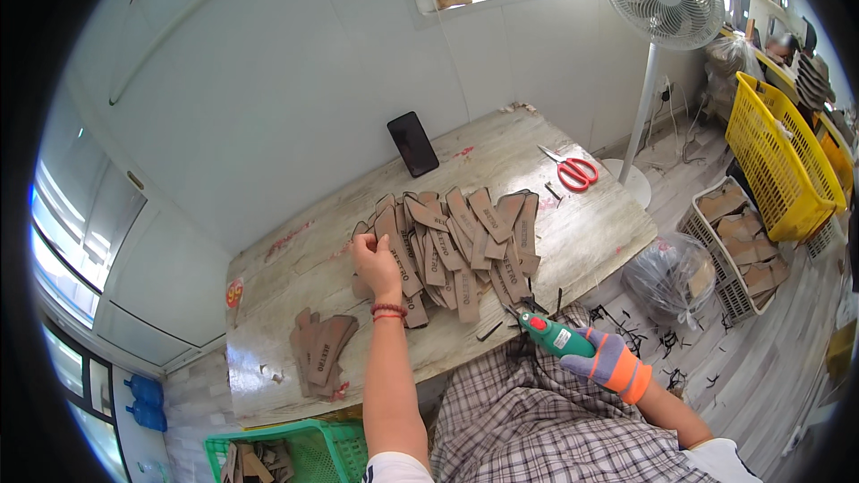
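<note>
Pieces [447, 250], brown and flat, lay heaped on the worktop [591, 237] in front of you, with a smaller stack [324, 349] towards its front left. Your bare left hand [376, 265] was at the heap's left side, fingers curled in; whether it had hold of a piece, I could not tell. Your gloved right hand [610, 363] was wrapped around the green tool [557, 336], its tip near the heap's front edge. Each piece looked light and thin, probably bendable yet firm enough to keep its shape, hardly fragile. Overlapping neighbours might have slid, so pinching one free end seemed best.
</note>
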Demonstrator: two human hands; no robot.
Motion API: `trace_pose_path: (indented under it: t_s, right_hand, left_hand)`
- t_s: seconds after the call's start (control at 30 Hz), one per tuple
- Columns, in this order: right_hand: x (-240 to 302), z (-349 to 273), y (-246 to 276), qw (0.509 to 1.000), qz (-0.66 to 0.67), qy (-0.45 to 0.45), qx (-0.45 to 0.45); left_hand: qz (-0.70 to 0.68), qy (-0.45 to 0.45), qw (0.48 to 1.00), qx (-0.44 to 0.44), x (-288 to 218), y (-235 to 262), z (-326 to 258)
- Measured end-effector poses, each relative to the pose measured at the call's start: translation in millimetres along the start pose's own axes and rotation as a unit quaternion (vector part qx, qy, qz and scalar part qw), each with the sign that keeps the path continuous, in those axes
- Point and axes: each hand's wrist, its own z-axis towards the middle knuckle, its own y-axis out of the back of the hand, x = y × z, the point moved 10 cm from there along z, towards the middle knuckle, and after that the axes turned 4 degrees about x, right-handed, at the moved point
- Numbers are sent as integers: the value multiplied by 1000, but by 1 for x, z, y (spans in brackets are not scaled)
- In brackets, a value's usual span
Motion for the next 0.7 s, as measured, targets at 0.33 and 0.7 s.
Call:
trace_pose_path:
  t_s: [0.33,0.7]
  right_hand:
    - [29,15,-10,999,5,52,8]
    - [31,10,0,996,49,31,-63]
  left_hand:
    - [-105,35,994,26,10,31,-52]
    - [-632,382,639,216,-64,-52,-184]
